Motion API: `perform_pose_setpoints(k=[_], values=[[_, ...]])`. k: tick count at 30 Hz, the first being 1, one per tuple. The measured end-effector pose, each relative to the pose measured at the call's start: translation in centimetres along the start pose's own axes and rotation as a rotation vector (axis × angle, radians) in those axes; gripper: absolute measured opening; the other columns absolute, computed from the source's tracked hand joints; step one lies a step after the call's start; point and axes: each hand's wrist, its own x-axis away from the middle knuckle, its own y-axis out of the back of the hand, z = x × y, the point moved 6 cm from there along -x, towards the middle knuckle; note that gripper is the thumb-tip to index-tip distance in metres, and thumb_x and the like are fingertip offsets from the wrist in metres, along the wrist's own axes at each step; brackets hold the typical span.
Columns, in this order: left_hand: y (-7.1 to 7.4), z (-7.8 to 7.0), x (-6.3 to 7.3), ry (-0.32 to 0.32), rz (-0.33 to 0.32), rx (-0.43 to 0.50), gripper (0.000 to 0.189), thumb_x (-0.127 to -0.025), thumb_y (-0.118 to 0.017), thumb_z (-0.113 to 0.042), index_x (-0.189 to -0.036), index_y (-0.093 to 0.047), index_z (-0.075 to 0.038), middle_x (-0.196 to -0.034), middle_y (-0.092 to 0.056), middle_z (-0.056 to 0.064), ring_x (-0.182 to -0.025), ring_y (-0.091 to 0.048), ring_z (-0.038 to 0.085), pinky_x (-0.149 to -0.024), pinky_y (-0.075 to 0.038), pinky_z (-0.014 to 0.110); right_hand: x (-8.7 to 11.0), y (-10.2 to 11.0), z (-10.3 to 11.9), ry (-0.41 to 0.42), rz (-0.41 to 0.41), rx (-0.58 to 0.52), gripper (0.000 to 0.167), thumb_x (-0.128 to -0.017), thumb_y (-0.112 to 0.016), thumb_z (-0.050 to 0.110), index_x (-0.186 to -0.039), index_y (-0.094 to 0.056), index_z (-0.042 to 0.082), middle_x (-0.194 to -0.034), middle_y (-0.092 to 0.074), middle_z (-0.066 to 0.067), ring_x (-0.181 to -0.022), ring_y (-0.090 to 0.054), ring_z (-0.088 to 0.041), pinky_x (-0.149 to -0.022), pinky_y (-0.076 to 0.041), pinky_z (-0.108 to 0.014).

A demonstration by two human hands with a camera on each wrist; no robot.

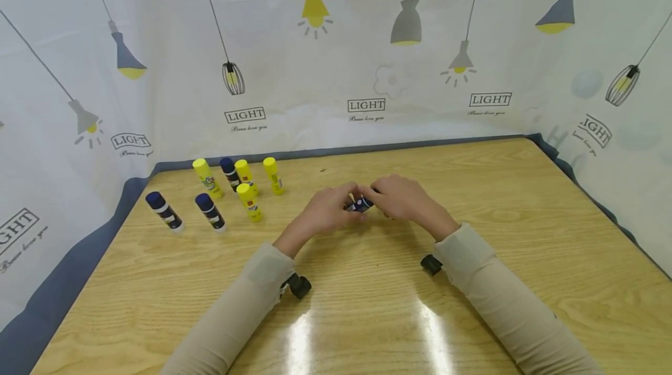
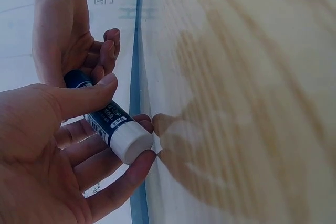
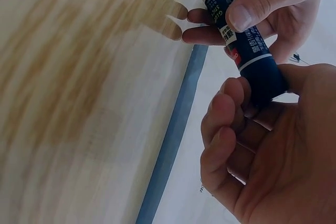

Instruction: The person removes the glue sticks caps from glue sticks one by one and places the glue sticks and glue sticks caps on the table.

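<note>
Both hands meet on one navy glue stick with a white base, tilted over the middle of the table. My left hand grips its barrel, the thumb lying across the label. In the left wrist view, the white base points toward the tabletop, with fingertips close to the surface. My right hand pinches the navy cap at the other end between thumb and curled fingers. The cap sits on the barrel, a thin pale line showing at the joint in the right wrist view.
Several glue sticks stand upright at the table's back left: yellow ones such as this front one, and navy ones such as the leftmost. A lamp-printed cloth hangs behind the wooden table. Black wrist devices sit under both sleeves.
</note>
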Motion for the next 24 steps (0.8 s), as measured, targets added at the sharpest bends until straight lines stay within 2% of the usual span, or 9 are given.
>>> perform_pose_setpoints(k=[12, 24], values=[[-0.18, 0.09, -0.01, 0.009, 0.011, 0.008, 0.043, -0.096, -0.075, -0.035, -0.133, -0.06, -0.018, -0.123, -0.073, 0.01, -0.112, -0.07, 0.028, -0.091, -0.056, 0.046, 0.08, -0.14, -0.08, 0.007, -0.005, -0.021, 0.056, -0.112, -0.033, 0.049, -0.097, -0.071, 0.01, -0.067, -0.064, -0.003, -0.057, -0.058, -0.018, -0.056, -0.043, -0.033], [-0.21, 0.08, -0.08, 0.017, 0.0, -0.018, 0.04, -0.095, -0.076, -0.036, -0.128, -0.062, -0.017, -0.122, -0.073, 0.01, -0.109, -0.07, 0.028, -0.091, -0.055, 0.047, -0.07, -0.41, -0.43, -0.003, 0.01, -0.04, 0.056, -0.112, -0.033, 0.049, -0.096, -0.071, 0.011, -0.066, -0.062, -0.003, -0.057, -0.057, -0.019, -0.055, -0.042, -0.032]])
